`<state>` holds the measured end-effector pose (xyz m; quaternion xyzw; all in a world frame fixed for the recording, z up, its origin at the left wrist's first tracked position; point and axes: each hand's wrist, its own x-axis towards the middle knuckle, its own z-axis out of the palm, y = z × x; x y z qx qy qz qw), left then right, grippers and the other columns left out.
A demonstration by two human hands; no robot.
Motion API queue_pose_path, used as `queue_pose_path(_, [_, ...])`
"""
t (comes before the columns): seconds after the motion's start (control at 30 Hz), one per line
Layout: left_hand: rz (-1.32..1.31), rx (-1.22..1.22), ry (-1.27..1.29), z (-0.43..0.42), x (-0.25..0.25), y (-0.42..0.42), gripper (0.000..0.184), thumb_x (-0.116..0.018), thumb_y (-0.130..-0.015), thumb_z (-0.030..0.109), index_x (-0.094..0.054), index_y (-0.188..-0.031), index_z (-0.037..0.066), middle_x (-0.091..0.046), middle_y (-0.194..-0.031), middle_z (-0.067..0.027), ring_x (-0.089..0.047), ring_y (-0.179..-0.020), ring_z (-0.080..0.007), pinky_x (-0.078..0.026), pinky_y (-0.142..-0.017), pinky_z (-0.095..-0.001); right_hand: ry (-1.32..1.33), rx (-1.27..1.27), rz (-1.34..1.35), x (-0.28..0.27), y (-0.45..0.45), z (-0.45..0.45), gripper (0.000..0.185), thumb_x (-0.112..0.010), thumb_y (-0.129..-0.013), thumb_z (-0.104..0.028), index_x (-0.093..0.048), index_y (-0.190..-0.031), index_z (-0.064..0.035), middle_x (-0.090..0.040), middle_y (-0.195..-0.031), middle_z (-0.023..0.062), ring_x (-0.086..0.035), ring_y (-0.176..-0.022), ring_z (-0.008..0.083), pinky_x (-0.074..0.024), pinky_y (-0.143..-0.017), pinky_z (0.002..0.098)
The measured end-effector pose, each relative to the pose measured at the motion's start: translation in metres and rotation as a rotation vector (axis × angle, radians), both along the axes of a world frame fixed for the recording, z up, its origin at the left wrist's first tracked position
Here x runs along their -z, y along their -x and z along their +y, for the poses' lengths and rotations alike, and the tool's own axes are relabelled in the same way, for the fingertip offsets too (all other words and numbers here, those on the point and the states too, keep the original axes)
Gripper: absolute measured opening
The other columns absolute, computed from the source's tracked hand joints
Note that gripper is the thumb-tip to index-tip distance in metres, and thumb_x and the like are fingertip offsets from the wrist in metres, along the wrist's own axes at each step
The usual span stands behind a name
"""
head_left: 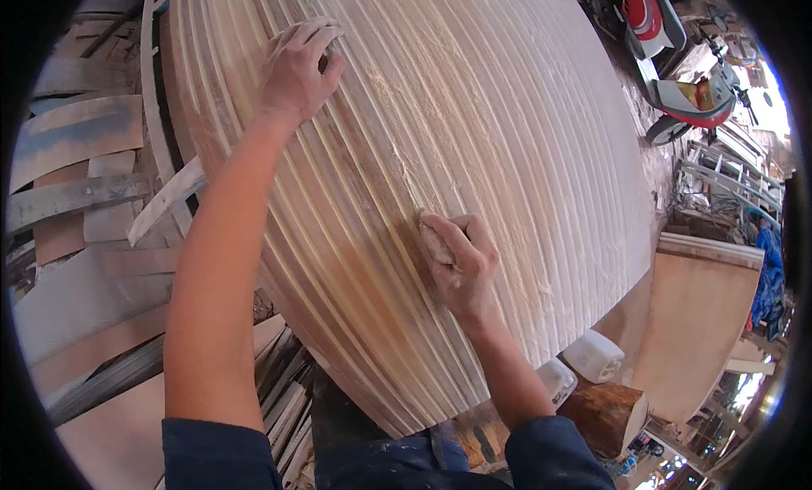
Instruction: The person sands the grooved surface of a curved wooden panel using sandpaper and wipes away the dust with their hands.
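Observation:
A large wooden panel (381, 151) with many parallel raised ribs and grooves fills the middle of the view. Pale dust and shavings lie over its surface, thickest down the centre and right. My left hand (298, 74) rests on the ribs at the upper left, its dusty fingers curled and closed; whatever may be under them is hidden. Nearer to me, my right hand (465, 266) is closed, pressing a small pale, dust-coated pad (437, 240) to the ribs. The pad's exact kind cannot be made out.
Boards and offcuts (76, 194) are stacked at the left. To the right are a red and white motor scooter (698, 96), a leaning wooden sheet (698, 321) and a blue tarp (768, 274). White plastic jugs (594, 356) and a log (605, 414) sit below the panel's near right edge.

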<state>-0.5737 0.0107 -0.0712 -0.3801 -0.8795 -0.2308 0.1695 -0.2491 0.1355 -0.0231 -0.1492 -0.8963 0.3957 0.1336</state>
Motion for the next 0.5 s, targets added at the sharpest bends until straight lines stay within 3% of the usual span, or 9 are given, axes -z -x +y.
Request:
queue_pose_path(0.1, [-0.048,-0.031,0.023,0.0,0.0,-0.006,0.035,-0.061,-0.096,0.026,-0.068,-0.128,0.014,-0.062,-0.14,-0.0043,-0.055,-0.133,-0.0282,-0.04,-0.118,-0.0435,-0.045,-0.051,-0.035,-0.002,0.027,0.006,0.061,-0.07,-0.069,0.011,-0.07,-0.126,-0.0098,-0.06,-0.1,0.0141,-0.062,-0.089,0.0318,-0.052,-0.078,0.0428])
queue_pose_path(0.27, [-0.009,-0.03,0.01,0.001,-0.001,-0.001,0.035,-0.061,-0.096,0.027,-0.068,-0.128,0.014,-0.063,-0.139,-0.0033,-0.055,-0.133,-0.0274,-0.041,-0.117,-0.0436,-0.02,-0.026,-0.028,0.0,-0.001,0.004,0.06,-0.069,-0.069,0.011,-0.07,-0.125,-0.0102,-0.06,-0.099,0.0142,-0.062,-0.089,0.0328,-0.0517,-0.078,0.0434])
queue_pose_path(0.33, [0.005,0.006,-0.033,0.001,-0.001,-0.006,0.032,-0.06,-0.097,0.02,-0.068,-0.126,0.009,-0.064,-0.136,-0.0088,-0.058,-0.129,-0.0331,-0.042,-0.113,-0.0459,-0.016,-0.019,-0.004,0.0,0.002,0.002,0.059,-0.069,-0.069,0.01,-0.071,-0.124,-0.0105,-0.06,-0.099,0.0142,-0.061,-0.089,0.0332,-0.0516,-0.078,0.0442])
queue_pose_path(0.5, [-0.024,0.013,-0.049,0.003,0.0,-0.008,0.032,-0.061,-0.096,0.019,-0.069,-0.125,0.009,-0.065,-0.135,-0.0086,-0.059,-0.128,-0.0324,-0.044,-0.111,-0.0449,-0.003,-0.003,-0.045,0.002,0.014,0.006,0.052,-0.068,-0.07,0.006,-0.073,-0.119,-0.0103,-0.061,-0.095,0.0148,-0.061,-0.09,0.0353,-0.0496,-0.08,0.0465])
